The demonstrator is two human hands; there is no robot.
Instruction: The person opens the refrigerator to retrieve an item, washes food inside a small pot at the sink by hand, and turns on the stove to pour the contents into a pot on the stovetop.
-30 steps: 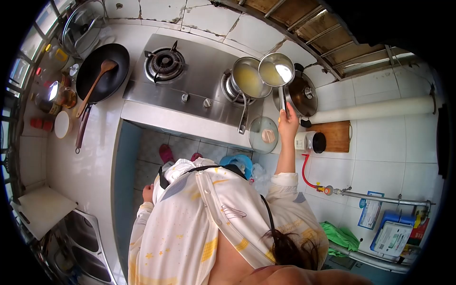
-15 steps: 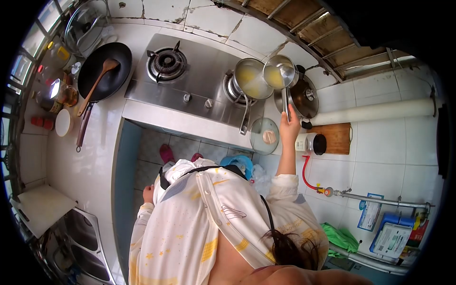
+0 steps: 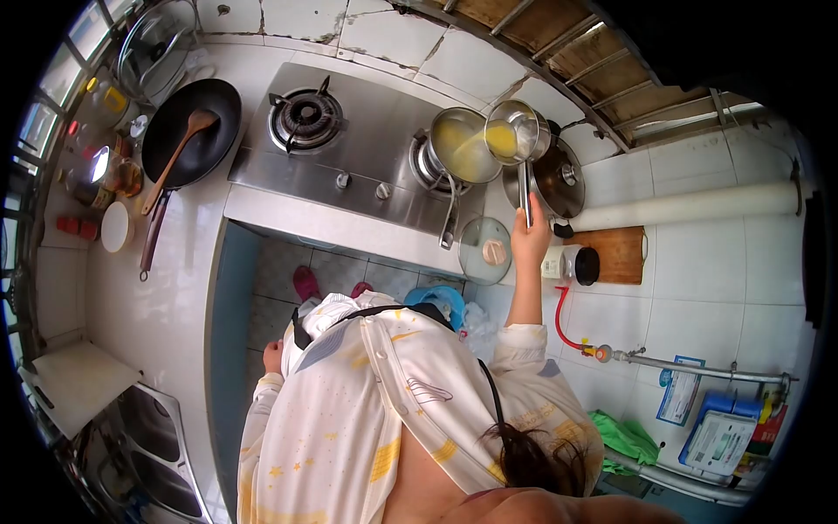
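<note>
My right hand (image 3: 531,231) is closed round the handle of a small metal pan (image 3: 529,131), which is tilted left over the rim of a larger metal pot (image 3: 454,131). Yellow liquid lies at the small pan's left side, and yellow liquid shows in the pot too. The pot rests on the right burner of the steel stove (image 3: 367,109), its handle toward me. My left hand (image 3: 273,355) hangs at my side by my clothing, its fingers mostly hidden. A glass lid (image 3: 485,251) lies just below the pot, near my right wrist.
Left of the stove sits a black wok (image 3: 191,131) with a wooden spatula (image 3: 180,155). A dark lid (image 3: 559,175), a black-capped jar (image 3: 572,263) and a wooden board (image 3: 617,254) are on the right. A sink (image 3: 161,450) is at lower left.
The small pan has tilted further left and its yellow liquid has gathered toward the pot. The view has shifted slightly. My left hand has stayed at my side.
</note>
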